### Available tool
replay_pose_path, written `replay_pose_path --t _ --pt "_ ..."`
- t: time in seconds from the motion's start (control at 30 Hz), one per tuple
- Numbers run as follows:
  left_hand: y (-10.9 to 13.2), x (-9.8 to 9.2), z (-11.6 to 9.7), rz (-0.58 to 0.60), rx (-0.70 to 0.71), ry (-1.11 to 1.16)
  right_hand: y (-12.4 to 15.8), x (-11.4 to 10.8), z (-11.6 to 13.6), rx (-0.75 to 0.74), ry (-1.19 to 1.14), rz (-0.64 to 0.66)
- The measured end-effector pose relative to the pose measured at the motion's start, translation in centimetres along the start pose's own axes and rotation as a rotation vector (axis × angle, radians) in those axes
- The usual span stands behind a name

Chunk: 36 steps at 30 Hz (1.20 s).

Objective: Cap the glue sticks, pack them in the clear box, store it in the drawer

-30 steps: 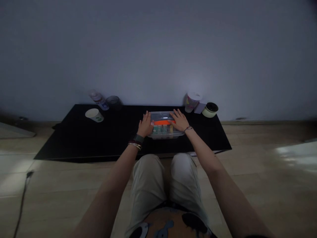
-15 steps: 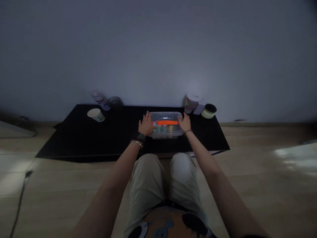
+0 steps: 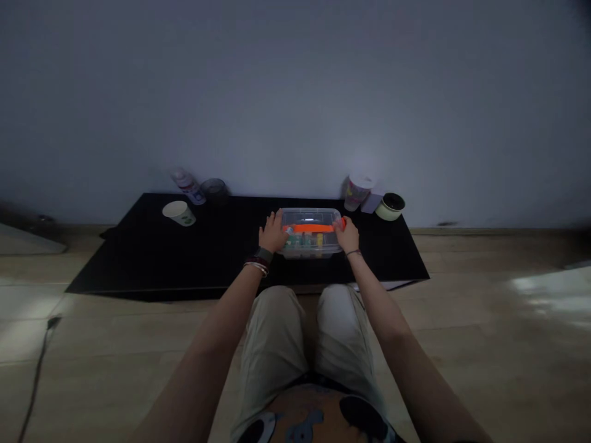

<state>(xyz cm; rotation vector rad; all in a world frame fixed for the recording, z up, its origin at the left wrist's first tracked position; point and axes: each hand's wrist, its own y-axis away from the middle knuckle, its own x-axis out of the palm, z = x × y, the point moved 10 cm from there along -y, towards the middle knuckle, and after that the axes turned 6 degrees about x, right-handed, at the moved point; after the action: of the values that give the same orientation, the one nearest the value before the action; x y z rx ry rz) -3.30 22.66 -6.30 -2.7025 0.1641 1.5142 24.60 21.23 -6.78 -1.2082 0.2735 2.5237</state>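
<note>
A clear plastic box (image 3: 310, 220) with an orange handle bar (image 3: 310, 228) across its lid sits on a low black table (image 3: 207, 246); small coloured items show through its front wall. My left hand (image 3: 273, 234) presses against the box's left end, fingers curled round its edge. At the right end my right hand (image 3: 347, 234) is closed on the orange latch. A watch and bracelets are on my left wrist.
A white paper cup (image 3: 178, 213), a tilted bottle (image 3: 187, 184) and a dark jar (image 3: 213, 187) stand at the table's back left. At the back right are a printed cup (image 3: 356, 191), a small white box (image 3: 372, 200) and a pale round pot (image 3: 390, 206). A cable (image 3: 39, 369) lies on the wooden floor.
My right hand slid off the box's lid to its right end and closed on the orange latch there. My left hand stayed at the left end.
</note>
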Motion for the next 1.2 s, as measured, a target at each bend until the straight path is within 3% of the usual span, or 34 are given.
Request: replay_pose_path --t 0.13,0.37,0.57,0.8,1.0,1.2 --pt "0.3 0.0 0.3 0.005 -0.05 0.057 0.4 -0.2 0.6 -0.03 0.028 -0.014" --pt "0.7 -0.8 0.9 -0.091 -0.105 0.064 0.5 -0.5 0.6 -0.015 0.056 -0.036" --pt "0.7 0.0 2.8 -0.079 -0.242 0.179 0.9 -0.8 1.3 -0.05 0.101 -0.05" --pt "-0.1 0.8 4.2 -0.118 -0.256 0.285 1.0 -0.9 1.7 -0.081 0.12 -0.081" --pt "0.9 -0.1 3.4 -0.121 -0.297 0.207 1.2 -1.0 1.7 -0.049 0.131 -0.063" --pt "1.8 -2.5 0.9 -0.254 -0.163 -0.066 1.5 -1.2 1.6 -0.018 0.132 -0.058"
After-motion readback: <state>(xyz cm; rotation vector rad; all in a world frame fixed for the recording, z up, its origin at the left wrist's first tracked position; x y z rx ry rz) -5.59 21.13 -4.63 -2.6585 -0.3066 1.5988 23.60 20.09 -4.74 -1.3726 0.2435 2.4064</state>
